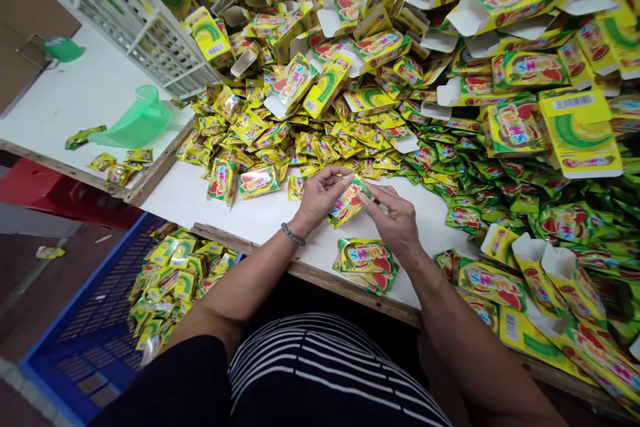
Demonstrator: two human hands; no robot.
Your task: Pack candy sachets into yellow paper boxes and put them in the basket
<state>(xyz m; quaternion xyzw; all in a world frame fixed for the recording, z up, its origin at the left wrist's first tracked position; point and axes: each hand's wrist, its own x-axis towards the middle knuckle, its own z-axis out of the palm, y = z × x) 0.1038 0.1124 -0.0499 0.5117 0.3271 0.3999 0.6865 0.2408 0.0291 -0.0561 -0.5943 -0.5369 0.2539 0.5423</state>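
Observation:
Between my two hands is a small yellow and green candy box [347, 203] with a watermelon print, held above the white tabletop. My left hand [323, 193] pinches its upper left edge, and a beaded bracelet circles that wrist. On the box's right edge, the fingers of my right hand [393, 213] are closed. Just below, near the table edge, lies a stack of flat candy boxes [365, 263]. Ahead of my hands spreads a heap of small yellow candy packets [320, 143]; green candy packets [460, 180] lie to the right.
Open-ended candy boxes [385, 47] pile up at the back and right. A white plastic crate [145, 20] tilts at the upper left, near a green scoop [135, 120]. Below the table edge, a blue basket [65, 347] holds many filled boxes. A red stool [60, 193] stands left.

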